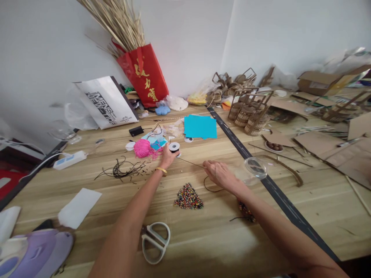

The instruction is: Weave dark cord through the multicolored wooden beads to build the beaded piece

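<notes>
My left hand [168, 157], with a gold bangle at its wrist, holds a white-rimmed spool of dark cord [174, 147]. A dark cord [191, 162] runs taut from the spool to my right hand [217, 173], whose fingers are closed on it. A loop of cord hangs below my right hand onto the table. Nearer to me lies a pile of multicoloured beads [188, 197]. More strung beads [246, 211] show partly behind my right forearm. White-handled scissors [155, 242] lie beside my left forearm, their blades hidden.
Cut black cords [120, 170] and pink yarn [142, 148] lie at the left. Blue sheets [199, 126] are farther back. A clear round lid [255, 167], small woven baskets [249, 116] and cardboard [333, 154] are at the right. A red bag [147, 77] stands behind.
</notes>
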Demonstrator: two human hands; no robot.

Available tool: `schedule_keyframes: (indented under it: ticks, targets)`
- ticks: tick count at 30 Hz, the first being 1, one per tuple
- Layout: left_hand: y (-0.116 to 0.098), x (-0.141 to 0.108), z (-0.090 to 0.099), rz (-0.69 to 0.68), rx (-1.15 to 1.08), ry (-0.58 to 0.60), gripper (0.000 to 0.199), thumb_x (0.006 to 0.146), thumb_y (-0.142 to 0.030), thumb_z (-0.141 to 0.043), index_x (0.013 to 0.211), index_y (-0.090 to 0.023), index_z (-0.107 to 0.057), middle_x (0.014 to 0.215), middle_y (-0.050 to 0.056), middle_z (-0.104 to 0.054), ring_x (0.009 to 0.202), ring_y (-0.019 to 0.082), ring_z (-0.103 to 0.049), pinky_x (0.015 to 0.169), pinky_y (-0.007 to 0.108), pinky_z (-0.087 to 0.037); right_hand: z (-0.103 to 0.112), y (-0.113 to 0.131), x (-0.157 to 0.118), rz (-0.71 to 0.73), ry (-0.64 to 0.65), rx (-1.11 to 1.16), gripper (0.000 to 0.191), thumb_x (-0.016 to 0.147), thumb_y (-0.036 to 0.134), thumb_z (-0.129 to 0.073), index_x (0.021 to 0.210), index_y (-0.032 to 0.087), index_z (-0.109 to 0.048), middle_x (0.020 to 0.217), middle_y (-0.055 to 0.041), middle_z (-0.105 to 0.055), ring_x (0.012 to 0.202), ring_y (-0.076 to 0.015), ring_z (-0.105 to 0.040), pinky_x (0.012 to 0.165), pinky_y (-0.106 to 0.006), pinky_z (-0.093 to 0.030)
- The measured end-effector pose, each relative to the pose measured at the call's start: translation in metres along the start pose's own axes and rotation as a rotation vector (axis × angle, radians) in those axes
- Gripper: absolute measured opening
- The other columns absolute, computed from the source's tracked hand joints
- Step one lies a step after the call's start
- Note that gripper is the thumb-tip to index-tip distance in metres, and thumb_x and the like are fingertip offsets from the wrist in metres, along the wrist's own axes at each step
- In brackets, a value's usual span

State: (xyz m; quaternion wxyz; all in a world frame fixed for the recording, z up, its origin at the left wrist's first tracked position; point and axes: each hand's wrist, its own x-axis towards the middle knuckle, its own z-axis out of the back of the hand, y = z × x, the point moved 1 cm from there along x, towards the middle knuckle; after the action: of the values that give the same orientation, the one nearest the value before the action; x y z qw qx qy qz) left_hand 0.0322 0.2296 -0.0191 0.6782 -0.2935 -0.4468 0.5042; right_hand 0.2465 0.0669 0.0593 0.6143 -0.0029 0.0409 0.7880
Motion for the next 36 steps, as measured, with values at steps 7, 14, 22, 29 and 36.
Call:
schedule_keyframes:
  ticks: [7,14,22,29,36]
  targets:
    - [0.007,-0.004,0.016,-0.016,-0.042,0.085,0.062,0.064,-0.027,-0.076,0.118,-0.014,-0.049,0.116,0.013,-0.06,0.11,0.024,-0.057,0.097,0.039,-0.042,-0.009,-0.007,0.012,-0.016,0.07,-0.09,0.021,0.088,0.012,-0.042,0.098,0.014,-0.061,0.102,-0.0163,-0.063,0.094,-0.026,-0.059,0.07,-0.03,-0.043]
    - [0.008,0.0,0.03,-0.032,0.013,0.17,0.052,0.067,-0.023,-0.069,0.117,-0.014,-0.057,0.119,0.012,-0.062,0.114,0.029,-0.055,0.102,0.044,-0.038,-0.002,0.026,0.048,0.07,0.018,-0.099,0.024,0.086,0.009,-0.045,0.102,0.014,-0.063,0.109,-0.0154,-0.06,0.102,-0.0278,-0.055,0.079,-0.035,-0.043]
    - [0.012,0.002,0.035,-0.071,0.012,0.228,0.051,0.07,-0.017,-0.061,0.12,-0.012,-0.056,0.126,0.013,-0.059,0.118,0.028,-0.054,0.103,0.041,-0.039,-0.014,0.054,0.1,0.098,-0.028,-0.057,0.023,0.09,0.017,-0.046,0.107,0.01,-0.06,0.11,-0.0184,-0.059,0.105,-0.0298,-0.052,0.085,-0.039,-0.04]
    - [0.009,0.009,0.022,-0.095,0.014,0.224,0.053,0.067,-0.024,-0.071,0.117,-0.011,-0.057,0.121,0.015,-0.061,0.115,0.029,-0.054,0.101,0.043,-0.039,-0.032,0.063,0.109,0.132,-0.024,0.007,0.029,0.091,0.007,-0.036,0.114,0.01,-0.054,0.115,-0.0184,-0.057,0.107,-0.0258,-0.052,0.086,-0.033,-0.04]
    - [0.006,0.011,0.011,-0.126,-0.021,0.254,0.058,0.064,-0.034,-0.076,0.113,-0.01,-0.056,0.112,0.015,-0.064,0.105,0.027,-0.059,0.094,0.041,-0.045,-0.032,0.043,0.094,0.079,0.012,0.114,0.024,0.094,0.015,-0.036,0.113,0.01,-0.05,0.094,-0.0144,-0.066,0.086,-0.0213,-0.063,0.072,-0.026,-0.042]
